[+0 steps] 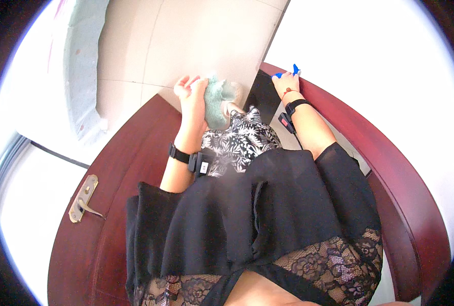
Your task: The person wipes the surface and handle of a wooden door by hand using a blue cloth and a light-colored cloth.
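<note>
My left hand point(190, 91) is raised in front of me with its fingers curled. A pale green fluffy cloth point(214, 107) hangs along its thumb side, held there by the hand. My right hand point(288, 84) rests on the dark red wooden door frame point(368, 145). A bright blue cloth point(296, 69) pokes out from under its fingers, mostly hidden by the hand. Both wrists wear black straps with small devices.
On the left stands a dark red wooden door point(131, 153) with a metal lever handle point(84, 206). Beyond it, a pale grey-blue sheet point(82, 72) hangs near the beige tiled floor point(173, 38). A white wall point(364, 46) rises on the right.
</note>
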Available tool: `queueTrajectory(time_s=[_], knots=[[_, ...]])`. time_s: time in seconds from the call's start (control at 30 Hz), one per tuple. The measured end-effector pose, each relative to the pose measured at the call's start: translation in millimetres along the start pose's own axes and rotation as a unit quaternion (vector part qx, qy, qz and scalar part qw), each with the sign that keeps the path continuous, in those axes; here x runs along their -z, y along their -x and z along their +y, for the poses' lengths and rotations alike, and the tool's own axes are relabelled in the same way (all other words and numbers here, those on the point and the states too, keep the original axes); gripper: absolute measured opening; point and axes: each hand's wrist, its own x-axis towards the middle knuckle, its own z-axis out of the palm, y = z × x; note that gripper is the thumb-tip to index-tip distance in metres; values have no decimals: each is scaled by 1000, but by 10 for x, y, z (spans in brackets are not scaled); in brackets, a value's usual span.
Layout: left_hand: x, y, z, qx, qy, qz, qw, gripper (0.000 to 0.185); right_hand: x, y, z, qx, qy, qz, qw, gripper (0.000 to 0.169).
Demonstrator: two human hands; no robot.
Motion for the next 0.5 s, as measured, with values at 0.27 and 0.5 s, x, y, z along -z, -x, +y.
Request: queueTrajectory(time_s=[0.27, 0.5], knots=[[92, -166, -163, 19, 14, -18, 1000, 59, -63, 81, -188, 1, 165, -109, 980, 46], [222, -206, -298, 57, -29, 32, 997, 60, -505, -298, -247, 2, 203, 34, 978, 42]])
